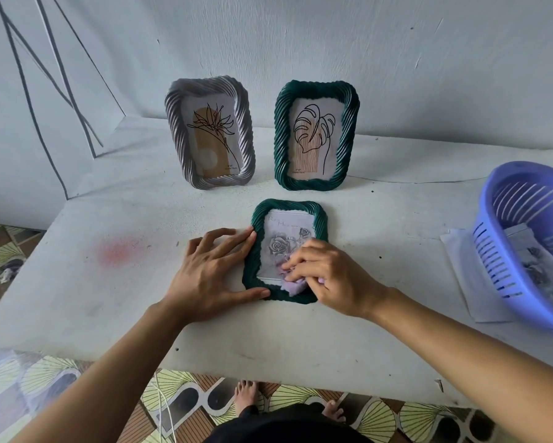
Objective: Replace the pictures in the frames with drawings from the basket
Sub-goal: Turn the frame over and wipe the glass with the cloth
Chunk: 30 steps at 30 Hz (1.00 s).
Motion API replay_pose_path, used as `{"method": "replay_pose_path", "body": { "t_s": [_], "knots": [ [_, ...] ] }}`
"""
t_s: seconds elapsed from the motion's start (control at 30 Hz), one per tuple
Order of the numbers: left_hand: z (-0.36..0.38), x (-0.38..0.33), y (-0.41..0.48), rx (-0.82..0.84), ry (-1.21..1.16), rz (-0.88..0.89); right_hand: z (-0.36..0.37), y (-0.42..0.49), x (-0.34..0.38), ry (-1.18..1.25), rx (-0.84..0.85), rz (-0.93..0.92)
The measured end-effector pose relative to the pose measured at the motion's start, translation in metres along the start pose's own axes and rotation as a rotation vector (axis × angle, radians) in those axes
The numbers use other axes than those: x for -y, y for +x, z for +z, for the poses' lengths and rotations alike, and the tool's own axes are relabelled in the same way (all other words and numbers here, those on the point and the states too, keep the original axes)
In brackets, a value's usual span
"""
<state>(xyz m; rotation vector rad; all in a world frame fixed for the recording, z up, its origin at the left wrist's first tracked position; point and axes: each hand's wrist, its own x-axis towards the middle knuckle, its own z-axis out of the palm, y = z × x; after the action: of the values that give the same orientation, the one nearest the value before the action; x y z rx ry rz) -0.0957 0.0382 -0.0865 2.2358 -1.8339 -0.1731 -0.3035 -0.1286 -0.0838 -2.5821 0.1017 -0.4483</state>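
Three picture frames are sitting on the white table (109,298). A grey twisted-rope frame (176,129) and a dark green twisted-rope frame (281,135) are standing upright at the far side, each showing a line-art plant print.

A second dark green frame (288,206) is lying flat and face up nearer the person, its long axis running near to far. It is holding a grey rose drawing (284,247).

The left grip (216,270) is lying spread with its fingers straight. Fingertips and thumb are pressing the flat frame's left rim to steady it. The right grip (326,276) is pinching a small lilac cloth (296,287) against the near end of the glass, apparently wiping it.

A blue-violet slotted plastic basket (492,260) is tilting at the right edge on a white paper sheet (460,270), with more drawings (531,260) inside. It is well apart from the frames.

Both grips are working directly over the flat frame, so standing it up looks likely to fall to either. The basket is lying nearer the right grip, and the two upright frames are waiting just beyond.
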Motion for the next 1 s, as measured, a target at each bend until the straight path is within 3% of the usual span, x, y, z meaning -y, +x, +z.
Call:
{"method": "replay_pose_path", "body": {
  "t_s": [0.13,0.3,0.5,0.8,1.0],
  "knots": [
    [-0.001,0.0,0.0,0.015,-0.01,-0.003,-0.007,0.001,-0.018,-0.04,-0.024,-0.005],
    [0.0,0.001,0.0,0.014,-0.012,-0.002,-0.013,0.019,-0.042,-0.217,-0.085,0.132],
    [0.001,0.0,0.0,-0.003,-0.017,0.002,0.01,0.043,-0.013,-0.3,-0.112,0.231],
    [0.001,0.001,0.0,-0.011,-0.013,0.003,0.002,0.015,0.0,-0.057,0.075,0.001],
    [0.0,0.0,0.0,-0.003,-0.02,-0.003,-0.01,-0.013,-0.013,-0.039,0.019,-0.037]
  ]
}}
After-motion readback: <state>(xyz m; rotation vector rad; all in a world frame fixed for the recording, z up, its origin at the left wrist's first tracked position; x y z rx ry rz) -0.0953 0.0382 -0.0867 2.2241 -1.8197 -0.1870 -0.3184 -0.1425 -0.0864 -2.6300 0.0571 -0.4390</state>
